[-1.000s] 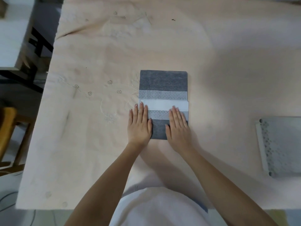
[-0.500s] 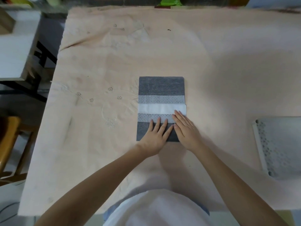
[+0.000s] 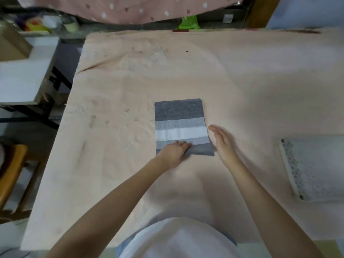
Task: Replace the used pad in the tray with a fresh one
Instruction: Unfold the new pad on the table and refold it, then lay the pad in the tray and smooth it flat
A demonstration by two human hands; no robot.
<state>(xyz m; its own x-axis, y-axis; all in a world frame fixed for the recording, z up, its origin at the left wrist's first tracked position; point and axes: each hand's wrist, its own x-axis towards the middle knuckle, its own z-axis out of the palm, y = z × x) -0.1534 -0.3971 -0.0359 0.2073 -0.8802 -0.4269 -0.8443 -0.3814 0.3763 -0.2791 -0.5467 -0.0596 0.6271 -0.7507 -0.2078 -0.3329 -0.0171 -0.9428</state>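
A folded pad [image 3: 179,116], banded in dark grey, light grey and white, lies flat in the middle of the table. My left hand [image 3: 174,151] lies on the pad's near left part with its fingers stretched out flat toward the right. At the pad's right edge my right hand [image 3: 222,142] has straight fingers pointing away from me; whether it touches the pad is unclear. The white perforated tray [image 3: 287,164] sits at the right edge of the view, well apart from both hands.
A pale pink cloth [image 3: 223,71] covers the table. A white side table [image 3: 22,79] stands at the left, a wooden chair [image 3: 11,170] at the lower left. A green packet [image 3: 189,22] and clutter lie beyond the table's far edge.
My right hand has slid off the pad to its right edge. My left hand has turned across the pad's near end. The camera has tilted up, showing more beyond the table.
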